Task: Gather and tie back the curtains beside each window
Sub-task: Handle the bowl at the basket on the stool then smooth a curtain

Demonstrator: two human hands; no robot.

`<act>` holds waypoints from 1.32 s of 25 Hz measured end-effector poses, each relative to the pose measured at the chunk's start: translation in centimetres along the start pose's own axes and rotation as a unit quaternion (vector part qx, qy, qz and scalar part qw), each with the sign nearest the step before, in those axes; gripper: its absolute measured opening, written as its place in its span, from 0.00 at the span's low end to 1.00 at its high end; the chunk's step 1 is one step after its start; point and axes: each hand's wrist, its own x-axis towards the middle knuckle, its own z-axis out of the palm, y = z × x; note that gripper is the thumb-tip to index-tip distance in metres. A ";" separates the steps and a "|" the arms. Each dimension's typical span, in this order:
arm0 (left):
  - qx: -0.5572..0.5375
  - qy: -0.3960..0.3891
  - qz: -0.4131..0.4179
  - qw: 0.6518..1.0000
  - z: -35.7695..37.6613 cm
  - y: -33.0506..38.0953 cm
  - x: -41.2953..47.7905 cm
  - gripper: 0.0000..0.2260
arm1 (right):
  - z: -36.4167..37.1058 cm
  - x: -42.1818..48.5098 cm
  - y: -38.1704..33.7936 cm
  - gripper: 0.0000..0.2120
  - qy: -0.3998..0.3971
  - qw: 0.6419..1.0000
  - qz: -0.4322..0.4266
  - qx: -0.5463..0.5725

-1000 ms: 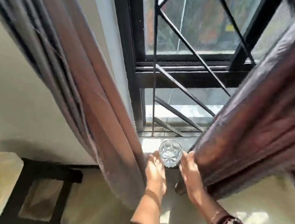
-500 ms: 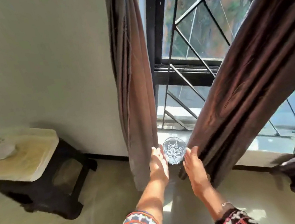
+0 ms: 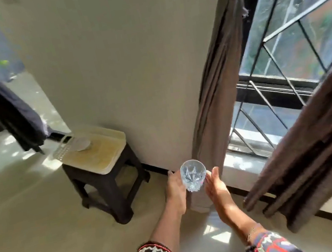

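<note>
Both hands, left hand (image 3: 176, 188) and right hand (image 3: 215, 185), cupped a cut glass (image 3: 193, 175) between their fingers, probably clearing it first, while the taupe curtain (image 3: 217, 86) hung ungathered just behind.

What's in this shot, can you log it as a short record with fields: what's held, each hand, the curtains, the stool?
held item: cut-glass tumbler, off the sill
left hand: flat against the glass's left side
right hand: flat against its right side
left curtain: gathered, hanging at the window's edge
right curtain: dark brown, slanting across the window
stool: dark, carrying a pale tray, left of the hands
</note>
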 end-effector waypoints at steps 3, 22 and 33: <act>0.013 0.031 0.024 0.999 -3.8 3.6 1.5 0.23 | 4.7 2.5 1.2 0.32 0.106 0.941 0.031 -0.318; 0.018 0.081 0.040 0.996 -22.3 23.4 16.6 0.20 | 22.2 25.5 15.5 0.30 0.015 0.949 0.168 -0.267; 0.075 0.137 0.039 0.987 -26.2 29.2 29.6 0.21 | 24.4 41.7 20.4 0.29 0.002 0.936 0.225 -0.270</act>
